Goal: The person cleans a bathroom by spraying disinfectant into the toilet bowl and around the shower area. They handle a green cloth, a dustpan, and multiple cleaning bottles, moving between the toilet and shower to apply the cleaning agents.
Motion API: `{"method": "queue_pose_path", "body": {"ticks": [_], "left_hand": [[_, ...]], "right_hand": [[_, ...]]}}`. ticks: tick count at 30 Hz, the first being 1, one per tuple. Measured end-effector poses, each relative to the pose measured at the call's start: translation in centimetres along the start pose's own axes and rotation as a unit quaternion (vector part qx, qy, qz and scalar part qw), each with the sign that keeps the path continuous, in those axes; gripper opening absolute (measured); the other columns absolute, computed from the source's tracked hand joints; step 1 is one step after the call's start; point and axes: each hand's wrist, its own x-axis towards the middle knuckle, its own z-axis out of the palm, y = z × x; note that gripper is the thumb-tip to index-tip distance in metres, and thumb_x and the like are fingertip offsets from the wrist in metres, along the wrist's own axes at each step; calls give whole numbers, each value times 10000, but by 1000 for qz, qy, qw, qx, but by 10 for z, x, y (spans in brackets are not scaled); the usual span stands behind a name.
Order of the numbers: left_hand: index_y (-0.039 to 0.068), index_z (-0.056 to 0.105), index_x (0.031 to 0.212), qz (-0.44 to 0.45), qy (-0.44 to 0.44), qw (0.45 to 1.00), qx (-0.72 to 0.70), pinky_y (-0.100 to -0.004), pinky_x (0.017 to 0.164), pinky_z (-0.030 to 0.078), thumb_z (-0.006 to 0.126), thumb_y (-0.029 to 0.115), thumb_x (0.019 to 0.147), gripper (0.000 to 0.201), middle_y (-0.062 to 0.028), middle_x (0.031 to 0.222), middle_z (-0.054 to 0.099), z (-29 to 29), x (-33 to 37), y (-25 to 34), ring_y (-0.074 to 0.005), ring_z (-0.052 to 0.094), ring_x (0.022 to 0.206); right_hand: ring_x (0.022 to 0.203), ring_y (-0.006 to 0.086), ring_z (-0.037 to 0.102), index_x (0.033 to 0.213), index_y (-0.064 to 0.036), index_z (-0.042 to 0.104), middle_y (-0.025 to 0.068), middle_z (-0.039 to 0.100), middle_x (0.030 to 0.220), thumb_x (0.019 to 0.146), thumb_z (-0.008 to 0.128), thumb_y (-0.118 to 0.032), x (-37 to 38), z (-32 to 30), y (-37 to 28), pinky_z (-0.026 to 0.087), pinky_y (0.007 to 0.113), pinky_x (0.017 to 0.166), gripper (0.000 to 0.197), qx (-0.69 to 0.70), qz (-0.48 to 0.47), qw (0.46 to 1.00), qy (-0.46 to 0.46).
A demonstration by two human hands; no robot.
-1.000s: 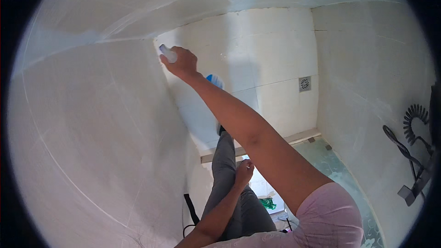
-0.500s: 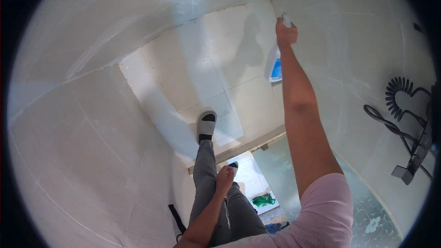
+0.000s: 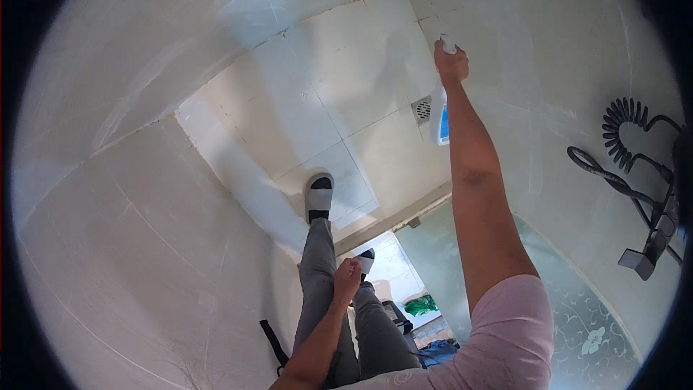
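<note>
Gripped in the right hand [image 3: 452,65], the blue-labelled white plastic spray bottle [image 3: 439,121] has swung rightward, bringing work toward the pale right wall [image 3: 534,123].

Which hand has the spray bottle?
The right hand, out at arm's length, grips the spray bottle; the left hand, curled by the grey trousers, has no bottle.

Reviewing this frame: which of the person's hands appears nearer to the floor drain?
Right. The right hand, gripping the spray bottle, appears just above and right of the floor drain; the left hand is well below and left of it, by the grey trousers.
</note>
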Motion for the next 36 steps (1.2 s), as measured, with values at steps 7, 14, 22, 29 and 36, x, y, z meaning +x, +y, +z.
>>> {"method": "queue_pose_path", "body": {"ticks": [7, 14, 22, 29, 36], "left_hand": [[11, 555, 899, 15, -19, 1000, -11, -287, 620, 471, 539, 185, 849, 181, -92, 771, 604, 2, 1, -12, -166, 595, 688], [-3, 548, 893, -15, -33, 998, -41, -318, 670, 465, 519, 155, 850, 167, -122, 795, 600, 6, 0, -17, -199, 592, 735], [-5, 550, 909, -13, -41, 999, -18, -310, 663, 476, 511, 138, 848, 160, -131, 809, 611, 9, -5, -9, -207, 612, 751], [3, 561, 907, 10, -20, 1000, -5, -309, 646, 475, 518, 177, 854, 187, -125, 773, 615, 13, -10, -19, -211, 617, 722], [4, 557, 865, 10, -20, 999, -25, -305, 616, 463, 522, 234, 870, 233, -120, 734, 608, 16, -8, -25, -192, 602, 683]], "right_hand": [[783, 257, 633, 1012, -50, 618, 130, 651, 807, 613, 587, -548, 19, -2, 42, 481, 363, 745, 638, -47, 47, 998, 23], [755, 244, 640, 954, -25, 605, 133, 653, 808, 633, 597, -512, 13, -9, 133, 498, 369, 702, 583, -8, 102, 994, 24], [496, 185, 586, 779, 7, 602, 84, 618, 629, 643, 640, -441, -48, -35, 211, 484, 331, 554, 470, 83, 231, 967, -65], [532, 249, 606, 760, -7, 645, 142, 637, 704, 644, 626, -435, -63, -25, 220, 494, 382, 603, 443, 199, 174, 964, 16], [789, 333, 622, 782, -54, 657, 171, 643, 844, 648, 625, -480, -28, -35, 171, 491, 425, 696, 448, -45, 42, 987, 149]]}}
